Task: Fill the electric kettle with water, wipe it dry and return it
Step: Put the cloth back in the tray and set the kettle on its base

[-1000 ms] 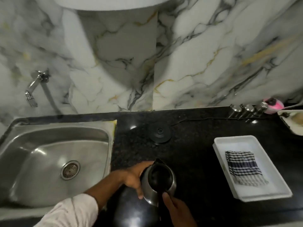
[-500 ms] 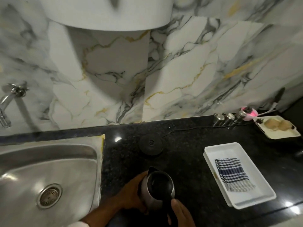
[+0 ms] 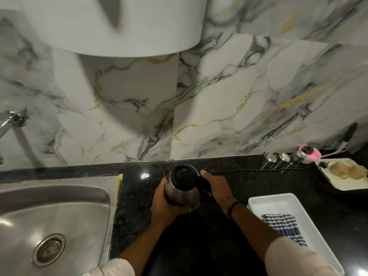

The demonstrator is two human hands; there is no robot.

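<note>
The left grip (image 3: pixel 166 204) wrapped the kettle (image 3: pixel 183 188) body at 9 o'clock, and the right grip (image 3: pixel 216 188) held its handle at 3 o'clock, over the dark surface (image 3: pixel 229 246) beside the sink (image 3: pixel 59 212).

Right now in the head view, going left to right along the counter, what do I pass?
Sink → left hand → kettle → right hand → white tray holding checked cloth; steel shakers and food plate further back.

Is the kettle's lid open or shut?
Shut. A black lid covers the top of the kettle, so you can't see inside.
</note>
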